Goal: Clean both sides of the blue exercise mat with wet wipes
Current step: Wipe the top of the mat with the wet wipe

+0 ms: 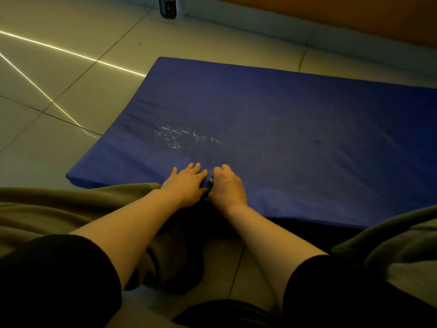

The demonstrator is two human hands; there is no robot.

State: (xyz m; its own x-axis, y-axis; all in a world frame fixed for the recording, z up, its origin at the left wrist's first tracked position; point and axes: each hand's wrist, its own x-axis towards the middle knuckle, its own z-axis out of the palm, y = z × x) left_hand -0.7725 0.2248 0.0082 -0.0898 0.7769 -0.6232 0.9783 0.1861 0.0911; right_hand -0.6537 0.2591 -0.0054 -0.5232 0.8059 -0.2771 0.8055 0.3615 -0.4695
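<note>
Blue mat near edge: left hand flat; right hand clenched on wipe.

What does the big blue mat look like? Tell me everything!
The blue mat is a thick, padded rectangle lying flat on the pale tiled floor, its right end out of view. Its cover looks smooth, with wrinkles near the left end and a scuffed, whitish patch. Both hands rest at its near edge: the left hand flat, the right hand curled.
</note>
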